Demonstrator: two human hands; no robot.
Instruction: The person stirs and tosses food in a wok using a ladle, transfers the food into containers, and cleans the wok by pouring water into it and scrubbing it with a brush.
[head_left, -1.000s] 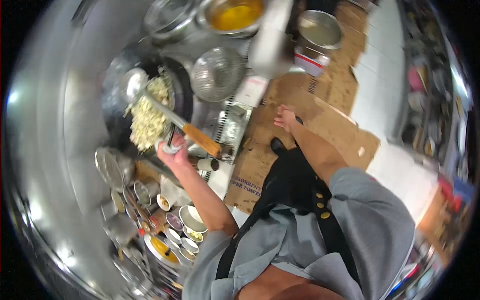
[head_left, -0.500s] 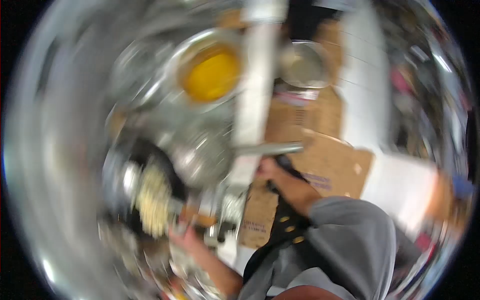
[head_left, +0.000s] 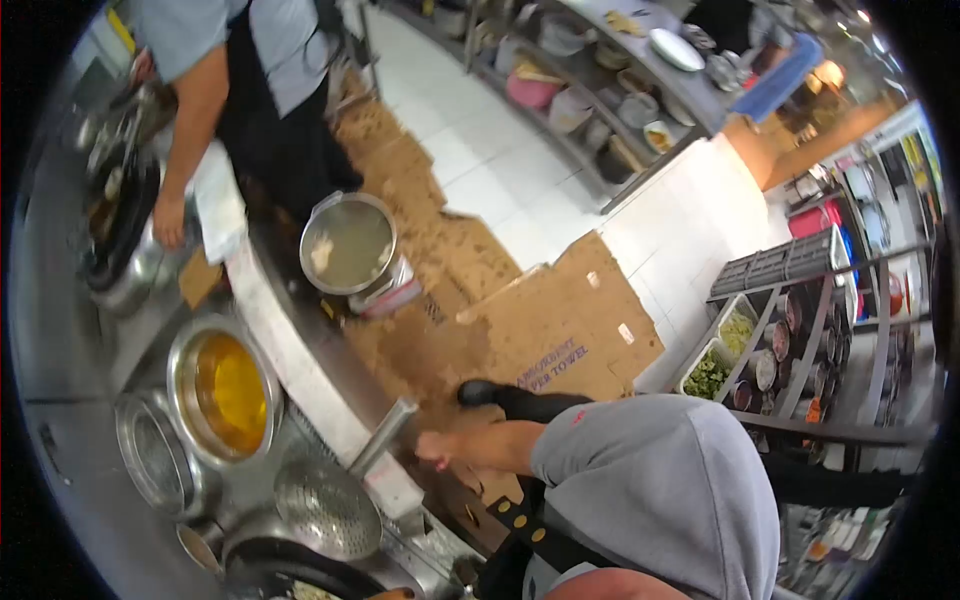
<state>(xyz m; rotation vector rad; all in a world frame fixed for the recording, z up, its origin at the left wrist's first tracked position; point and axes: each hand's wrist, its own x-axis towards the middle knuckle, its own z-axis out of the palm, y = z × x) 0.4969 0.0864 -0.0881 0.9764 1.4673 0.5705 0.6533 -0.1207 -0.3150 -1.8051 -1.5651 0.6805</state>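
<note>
The right hand hangs over the aisle just beside the handle of a perforated strainer, with a narrow gap between them; its fingers bend loosely with nothing visible in them, though whether they are fully together cannot be told. The left hand is out of view, so its state cannot be told. The strainer lies beside a dark wok, cut off by the lower frame, with pale food partly visible inside. The handle crosses the white counter edge and projects into the aisle. Farther along, 1 metal bowl of yellow liquid sits inside that edge. 1 pot of cloudy liquid stands on the aisle side, near a co-worker's dark apron, and narrows the passage there. Flattened cardboard covers the floor along the counter, its edges uneven; bare white tile runs between it and the shelving. 1 black shoe rests on the cardboard.
</note>
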